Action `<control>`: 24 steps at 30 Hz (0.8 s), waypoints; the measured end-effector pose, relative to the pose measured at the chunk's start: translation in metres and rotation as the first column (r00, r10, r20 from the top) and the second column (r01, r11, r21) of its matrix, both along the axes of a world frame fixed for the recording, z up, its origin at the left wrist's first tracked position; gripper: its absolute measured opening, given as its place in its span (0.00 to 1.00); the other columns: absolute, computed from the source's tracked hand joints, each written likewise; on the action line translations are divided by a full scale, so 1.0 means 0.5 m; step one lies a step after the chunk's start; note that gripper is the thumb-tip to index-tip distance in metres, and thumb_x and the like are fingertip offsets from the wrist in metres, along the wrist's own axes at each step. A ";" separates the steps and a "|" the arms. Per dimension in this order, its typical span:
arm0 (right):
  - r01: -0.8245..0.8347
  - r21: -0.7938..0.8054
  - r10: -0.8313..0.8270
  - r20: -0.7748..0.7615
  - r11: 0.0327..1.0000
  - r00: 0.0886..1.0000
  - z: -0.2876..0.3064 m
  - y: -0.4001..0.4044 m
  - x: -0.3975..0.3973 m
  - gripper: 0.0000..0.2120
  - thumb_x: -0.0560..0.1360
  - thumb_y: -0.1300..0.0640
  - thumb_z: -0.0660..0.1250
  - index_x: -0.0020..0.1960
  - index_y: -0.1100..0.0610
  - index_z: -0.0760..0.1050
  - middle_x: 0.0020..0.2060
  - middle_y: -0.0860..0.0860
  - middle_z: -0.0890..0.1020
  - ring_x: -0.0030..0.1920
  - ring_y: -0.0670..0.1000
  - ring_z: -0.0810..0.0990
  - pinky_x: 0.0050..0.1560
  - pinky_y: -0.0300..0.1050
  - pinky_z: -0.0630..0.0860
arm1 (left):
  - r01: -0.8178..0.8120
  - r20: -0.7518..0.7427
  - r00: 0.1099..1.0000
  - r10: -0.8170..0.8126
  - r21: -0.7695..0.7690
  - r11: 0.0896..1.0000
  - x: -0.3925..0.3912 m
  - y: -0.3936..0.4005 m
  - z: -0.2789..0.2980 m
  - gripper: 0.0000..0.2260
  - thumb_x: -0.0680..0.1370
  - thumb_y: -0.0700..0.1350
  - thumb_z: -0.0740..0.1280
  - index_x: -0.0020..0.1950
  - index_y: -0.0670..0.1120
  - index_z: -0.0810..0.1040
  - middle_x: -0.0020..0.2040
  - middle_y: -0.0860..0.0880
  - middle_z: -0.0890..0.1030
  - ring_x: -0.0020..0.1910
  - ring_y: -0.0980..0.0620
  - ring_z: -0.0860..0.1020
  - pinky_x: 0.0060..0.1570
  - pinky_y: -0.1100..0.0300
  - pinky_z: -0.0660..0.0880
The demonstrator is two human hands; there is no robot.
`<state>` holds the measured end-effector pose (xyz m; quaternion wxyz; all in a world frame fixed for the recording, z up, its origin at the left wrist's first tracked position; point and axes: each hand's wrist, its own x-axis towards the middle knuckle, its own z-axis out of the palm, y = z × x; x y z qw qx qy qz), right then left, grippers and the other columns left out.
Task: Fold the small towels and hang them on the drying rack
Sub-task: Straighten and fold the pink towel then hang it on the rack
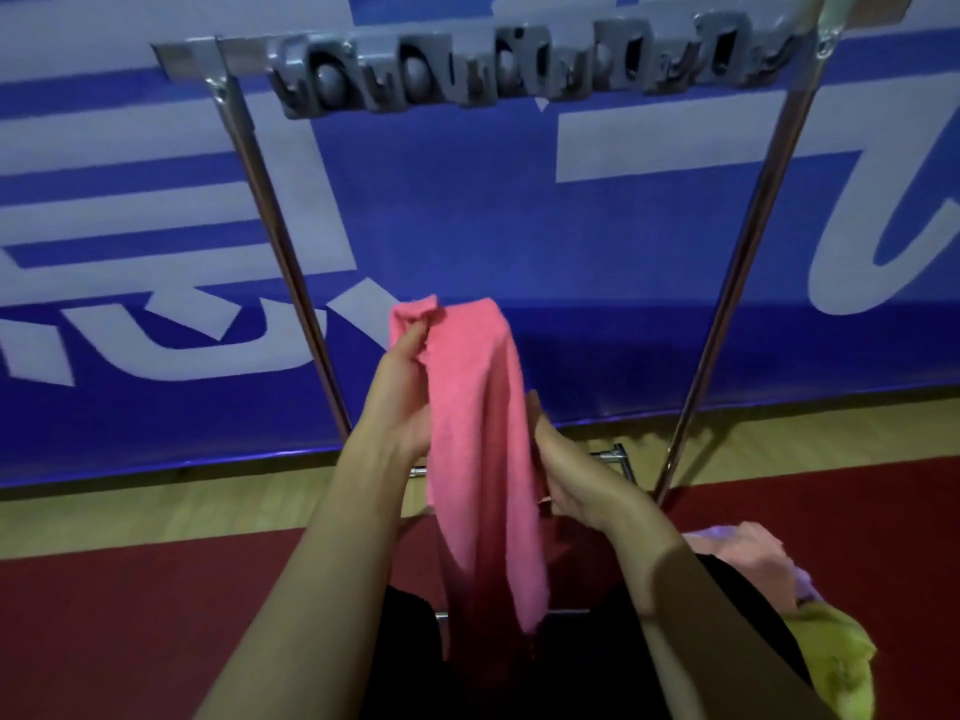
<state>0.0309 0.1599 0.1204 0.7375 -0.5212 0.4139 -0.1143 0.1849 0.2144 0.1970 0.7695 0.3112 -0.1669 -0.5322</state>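
Note:
A pink small towel hangs lengthwise in front of me, below the drying rack's top bar. My left hand pinches the towel's upper corner, fingers curled round the bunched cloth. My right hand grips the towel's right edge lower down, its fingers partly hidden behind the fabric. The towel's lower end droops over my lap. The metal rack has two slanted poles and a row of clips on its top bar.
Several more towels, pale pink, lilac and yellow-green, lie in a heap at lower right. A blue banner with white lettering stands behind the rack. Red matting and wooden floor lie beneath; the rack's base bar is near my hands.

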 end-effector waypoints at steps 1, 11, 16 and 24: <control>-0.045 0.055 0.047 -0.021 0.997 0.999 -0.008 0.006 0.007 0.35 0.76 0.23 0.48 0.57 0.45 0.84 0.52 0.45 0.88 0.56 0.48 0.85 0.61 0.52 0.78 | -0.032 0.008 0.999 0.032 -0.009 0.999 0.013 0.005 -0.001 0.08 0.86 0.44 0.59 0.49 0.51 0.75 0.44 0.50 0.83 0.41 0.52 0.84 0.45 0.56 0.83; -0.146 0.297 0.129 0.076 0.944 0.989 -0.032 0.042 0.104 0.36 0.81 0.30 0.48 0.66 0.54 0.81 0.59 0.56 0.85 0.60 0.58 0.83 0.63 0.57 0.78 | -0.124 -0.203 0.968 0.144 0.109 0.986 0.120 0.077 -0.018 0.16 0.85 0.50 0.60 0.49 0.41 0.80 0.46 0.46 0.81 0.49 0.49 0.82 0.64 0.56 0.76; -0.236 0.448 0.010 0.451 0.862 0.892 0.006 0.030 0.106 0.32 0.80 0.35 0.59 0.71 0.58 0.77 0.65 0.60 0.81 0.66 0.58 0.80 0.65 0.57 0.78 | -0.204 -0.306 0.930 0.203 0.029 0.978 0.176 0.118 -0.048 0.24 0.87 0.56 0.58 0.62 0.35 0.77 0.45 0.41 0.82 0.43 0.47 0.85 0.50 0.54 0.84; -0.083 0.395 -0.220 0.662 0.915 0.717 0.039 -0.010 0.092 0.36 0.68 0.59 0.79 0.73 0.65 0.72 0.63 0.65 0.80 0.62 0.61 0.82 0.56 0.59 0.82 | 0.060 0.071 0.994 -0.084 0.287 0.956 0.164 0.084 -0.117 0.19 0.79 0.50 0.73 0.61 0.37 0.79 0.63 0.38 0.82 0.63 0.41 0.82 0.65 0.50 0.78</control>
